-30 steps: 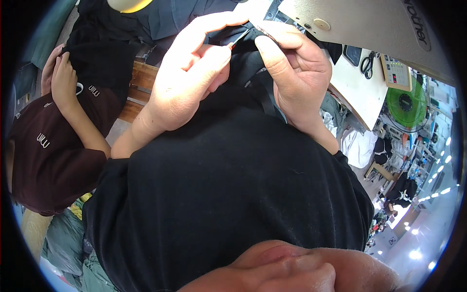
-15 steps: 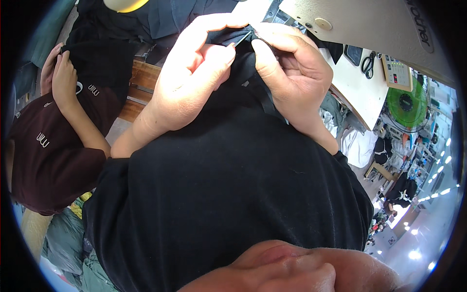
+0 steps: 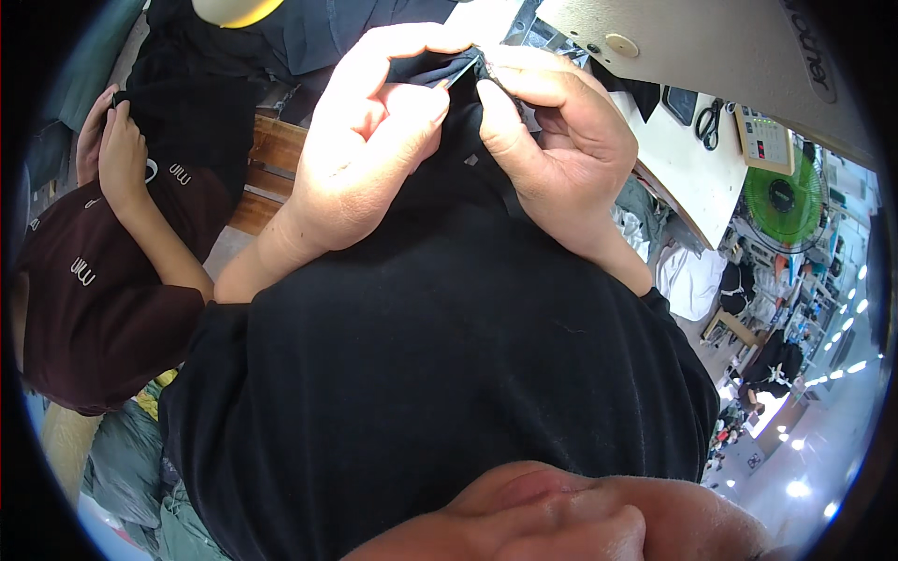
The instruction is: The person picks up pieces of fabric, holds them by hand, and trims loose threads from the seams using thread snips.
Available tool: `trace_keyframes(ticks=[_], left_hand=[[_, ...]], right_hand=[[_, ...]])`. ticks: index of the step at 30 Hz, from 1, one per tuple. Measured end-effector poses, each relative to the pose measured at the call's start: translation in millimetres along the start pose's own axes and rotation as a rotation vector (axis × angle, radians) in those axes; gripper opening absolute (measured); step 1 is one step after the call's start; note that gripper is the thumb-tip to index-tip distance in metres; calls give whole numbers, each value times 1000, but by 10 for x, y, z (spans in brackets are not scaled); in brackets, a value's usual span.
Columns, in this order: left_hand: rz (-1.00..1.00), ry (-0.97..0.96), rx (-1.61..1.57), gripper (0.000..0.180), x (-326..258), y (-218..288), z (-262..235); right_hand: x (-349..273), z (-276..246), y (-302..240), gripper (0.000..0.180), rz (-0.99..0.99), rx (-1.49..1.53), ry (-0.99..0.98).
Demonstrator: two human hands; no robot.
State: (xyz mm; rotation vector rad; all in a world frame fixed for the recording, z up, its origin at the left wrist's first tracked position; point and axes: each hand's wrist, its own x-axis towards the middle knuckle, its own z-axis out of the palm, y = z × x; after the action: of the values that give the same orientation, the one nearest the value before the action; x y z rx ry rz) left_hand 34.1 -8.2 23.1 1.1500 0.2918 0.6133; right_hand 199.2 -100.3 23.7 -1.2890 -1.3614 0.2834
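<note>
Forefinger arched to the black fabric (image 3: 421, 70) before us, our left hand (image 3: 360, 164) gripped a slender metal tool (image 3: 458, 74) under its thumb, while our right hand (image 3: 566, 145) pinched the cloth, thumb against fingers, near a beige sewing machine (image 3: 697, 56); scissors (image 3: 707, 129) lay on the white table (image 3: 687, 182).

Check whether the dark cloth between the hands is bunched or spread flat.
Bunched: the dark cloth shows creases and folds between the left hand and right hand.
</note>
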Motion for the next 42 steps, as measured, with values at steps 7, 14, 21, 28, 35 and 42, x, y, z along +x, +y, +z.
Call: trace_keyframes(ticks=[7,14,21,28,35,42], left_hand=[[35,57,54,35,-2,-51,11],[2,19,9,32,-1,-31,-6],[-19,14,-30,34,34,7,-148],[167,57,486,17,128,-29,-220],[240,297,391,16,76,-124,-235],[378,288,603,25,107,-158,-295]], right_hand=[[19,45,-24,13,89,100,33],[-29,62,-28,10,260,458,89],[-17,14,-33,14,269,533,48],[-23,53,-14,13,241,437,-72],[-14,50,-11,13,362,498,-5],[22,69,-74,17,595,620,-85]])
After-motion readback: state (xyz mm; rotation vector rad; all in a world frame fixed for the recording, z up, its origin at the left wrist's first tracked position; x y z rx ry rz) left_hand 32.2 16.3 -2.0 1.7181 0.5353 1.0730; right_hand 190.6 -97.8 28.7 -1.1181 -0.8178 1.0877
